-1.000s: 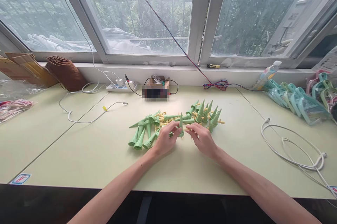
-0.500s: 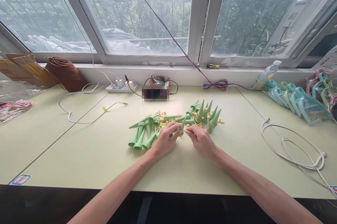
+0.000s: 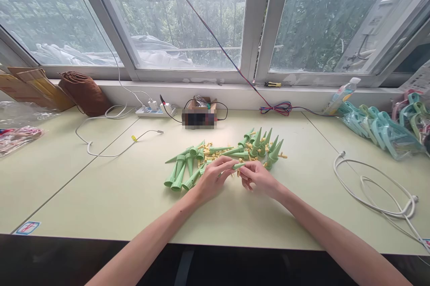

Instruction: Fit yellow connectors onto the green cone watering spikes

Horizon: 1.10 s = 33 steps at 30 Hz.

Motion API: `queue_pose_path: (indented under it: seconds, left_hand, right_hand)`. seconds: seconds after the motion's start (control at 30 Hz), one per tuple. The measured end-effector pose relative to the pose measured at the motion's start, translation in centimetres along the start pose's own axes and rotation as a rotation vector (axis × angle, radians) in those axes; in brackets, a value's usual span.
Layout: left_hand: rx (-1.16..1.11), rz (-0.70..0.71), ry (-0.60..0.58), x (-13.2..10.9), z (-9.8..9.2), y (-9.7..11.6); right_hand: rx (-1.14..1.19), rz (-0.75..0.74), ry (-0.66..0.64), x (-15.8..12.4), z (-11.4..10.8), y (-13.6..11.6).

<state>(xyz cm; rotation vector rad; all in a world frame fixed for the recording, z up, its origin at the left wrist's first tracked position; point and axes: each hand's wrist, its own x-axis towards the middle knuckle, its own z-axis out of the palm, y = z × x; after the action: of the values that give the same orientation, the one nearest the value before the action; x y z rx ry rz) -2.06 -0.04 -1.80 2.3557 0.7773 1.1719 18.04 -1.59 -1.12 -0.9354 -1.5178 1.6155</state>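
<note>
Both hands meet over the middle of the pale green table [image 3: 101, 196]. My left hand [image 3: 212, 179] and my right hand [image 3: 260, 177] pinch one green plastic cone spike [image 3: 238, 166] between their fingertips; it lies nearly level. A small yellow part shows at the right fingers, too small to name. Just behind the hands lies a heap of green cone spikes [image 3: 183, 170] on their sides, with small yellow pieces [image 3: 210, 150] among them. To the right, several green spikes [image 3: 265, 145] stand upright, points up.
A white cable [image 3: 372, 187] coils on the right. Bagged teal clips [image 3: 376, 127] and a plastic bottle [image 3: 341, 95] lie at the far right. A power strip [image 3: 152, 110], a small box [image 3: 199, 113], a brown pouch [image 3: 83, 93] and cardboard [image 3: 30, 88] line the window sill side.
The spike held in my fingers has tipped from upright to nearly level. My right hand has closed in onto its end, beside my left hand.
</note>
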Motion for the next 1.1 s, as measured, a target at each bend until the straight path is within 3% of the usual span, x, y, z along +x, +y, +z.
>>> queue_pose_path:
  seconds: [0.1, 0.2, 0.27, 0.37, 0.5, 0.67, 0.8, 1.0, 1.1]
  left_hand:
    - [-0.01, -0.074, 0.065, 0.3, 0.1, 0.2]
    - [-0.068, -0.129, 0.147, 0.5, 0.1, 0.4]
    - [-0.102, -0.155, 0.195, 0.6, 0.1, 0.4]
    - [-0.107, -0.19, 0.217, 0.6, 0.0, 0.4]
    - [-0.093, -0.215, 0.165, 0.3, 0.2, 0.1]
    - [-0.128, -0.29, 0.139, -0.1, 0.5, -0.1]
    - [-0.146, -0.299, 0.147, -0.1, 0.6, 0.0]
    - [-0.147, -0.262, 0.177, -0.1, 0.5, 0.1]
    - [-0.157, -0.243, 0.186, -0.1, 0.5, 0.1]
  right_hand:
    - [-0.111, -0.102, 0.173, -0.1, 0.3, 0.1]
    - [-0.366, -0.305, 0.399, -0.2, 0.6, 0.5]
    - [-0.543, -0.448, 0.483, -0.2, 0.5, 0.8]
    - [-0.715, -0.592, 0.514, -0.1, 0.3, 1.2]
    - [-0.818, -0.656, 0.489, 0.0, 0.2, 1.5]
    - [-0.807, -0.646, 0.481, -0.1, 0.4, 1.7]
    - [-0.699, -0.557, 0.47, -0.3, 0.8, 1.3]
    - [-0.27, -0.258, 0.34, -0.7, 1.3, 0.3]
    - [-0.071, -0.177, 0.24, -0.6, 1.1, -0.1]
